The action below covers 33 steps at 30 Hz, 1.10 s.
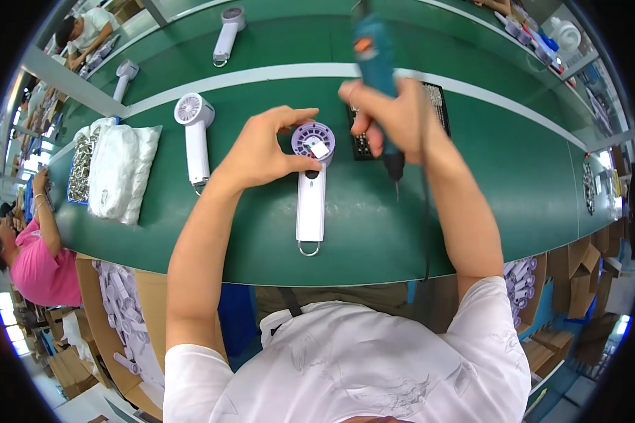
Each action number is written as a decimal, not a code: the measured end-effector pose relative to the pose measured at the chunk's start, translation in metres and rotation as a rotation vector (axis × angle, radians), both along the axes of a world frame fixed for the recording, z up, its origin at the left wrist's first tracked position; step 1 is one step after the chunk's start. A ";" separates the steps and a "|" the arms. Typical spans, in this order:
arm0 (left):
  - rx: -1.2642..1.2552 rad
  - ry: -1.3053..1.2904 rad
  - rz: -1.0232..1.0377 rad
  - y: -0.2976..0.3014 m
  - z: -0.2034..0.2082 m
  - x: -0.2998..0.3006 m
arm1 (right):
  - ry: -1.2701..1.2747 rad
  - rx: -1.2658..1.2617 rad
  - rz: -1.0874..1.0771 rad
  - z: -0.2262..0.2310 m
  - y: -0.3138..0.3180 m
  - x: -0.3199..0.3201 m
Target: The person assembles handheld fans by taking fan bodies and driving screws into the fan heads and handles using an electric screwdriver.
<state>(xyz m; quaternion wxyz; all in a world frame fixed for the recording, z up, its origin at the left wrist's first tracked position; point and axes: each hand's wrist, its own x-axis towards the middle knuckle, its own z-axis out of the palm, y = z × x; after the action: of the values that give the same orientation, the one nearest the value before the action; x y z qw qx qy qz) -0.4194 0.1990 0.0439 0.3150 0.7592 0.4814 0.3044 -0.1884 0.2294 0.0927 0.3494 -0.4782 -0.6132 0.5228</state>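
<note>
A white and lilac handheld fan (310, 208) lies on the green workbench (261, 247), its round head away from me and a metal loop at its near end. The head looks open, with a small white square piece (320, 149) in it. My left hand (261, 151) grips the fan's head between thumb and fingers. In my right hand (406, 120) is a teal electric screwdriver (376, 60), held upright with its bit pointing down. The bit is above the bench, to the right of the fan and apart from it. Behind the right hand, a black screw tray (362, 146) is partly hidden.
Another handheld fan (197, 151) lies to the left, and two more are farther back. At the left are a white plastic bag (123, 173) and a blue tray of metal loops (81, 169). The screwdriver's cord (425, 211) hangs beside my right forearm. A cardboard box (152, 303) holds fan parts.
</note>
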 end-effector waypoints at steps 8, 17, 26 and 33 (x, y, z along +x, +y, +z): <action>0.012 0.088 0.006 0.009 0.005 0.021 | 0.624 0.549 -0.101 -0.005 0.012 0.039; -0.011 -0.142 0.016 0.001 -0.028 0.018 | 0.452 0.557 -0.152 -0.033 0.006 0.013; -0.020 -0.192 -0.008 0.002 -0.031 0.016 | 0.524 0.550 -0.111 -0.041 0.010 0.013; -0.030 -0.202 -0.015 0.002 -0.028 0.017 | 0.517 0.567 -0.101 -0.043 0.011 0.013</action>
<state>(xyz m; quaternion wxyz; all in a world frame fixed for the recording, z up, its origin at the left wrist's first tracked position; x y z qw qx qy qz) -0.4025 0.2015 0.0158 0.3754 0.7234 0.4459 0.3700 -0.1754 0.2404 0.0495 0.6360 -0.2450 -0.6006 0.4180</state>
